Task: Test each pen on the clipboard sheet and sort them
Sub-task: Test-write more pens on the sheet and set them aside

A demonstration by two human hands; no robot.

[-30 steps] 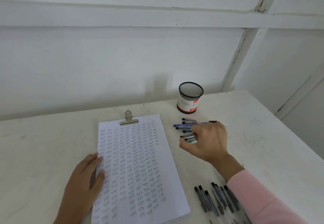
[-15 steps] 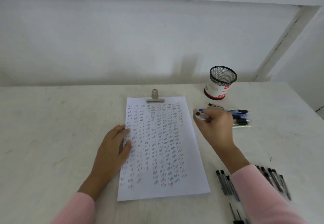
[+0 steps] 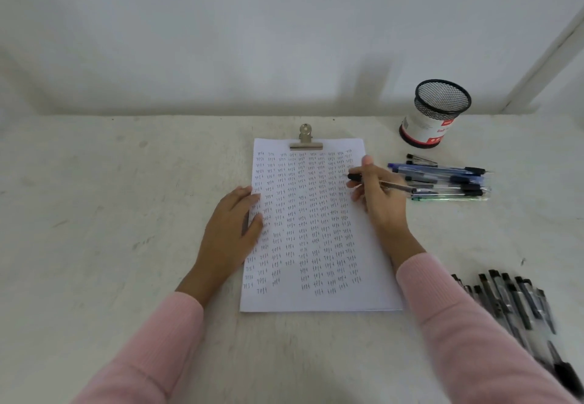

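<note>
The person's left hand (image 3: 232,226) is lying flat on the pale table (image 3: 94,214), its fingers straight and close together, with the fingertips and thumb pressing on the left edge of the clipboard sheet (image 3: 311,296). The sheet is lying lengthwise away from the person, held under a metal clip (image 3: 306,140) at its far end and covered with rows of small handwritten marks. At the sheet's upper right edge the right hand (image 3: 380,204) is pinching a pen (image 3: 395,185) in curled fingers. The pen's long axis is running almost straight left to right, with the dark tip pointing left onto the paper and the tail pointing right. Just beyond the tail a pile of mixed pens (image 3: 448,179) is lying parallel to it. Behind the pile a mesh cup (image 3: 437,113) is standing upright. Near the lower right corner, a row of black pens (image 3: 512,302) is lying diagonally, blurred.
</note>
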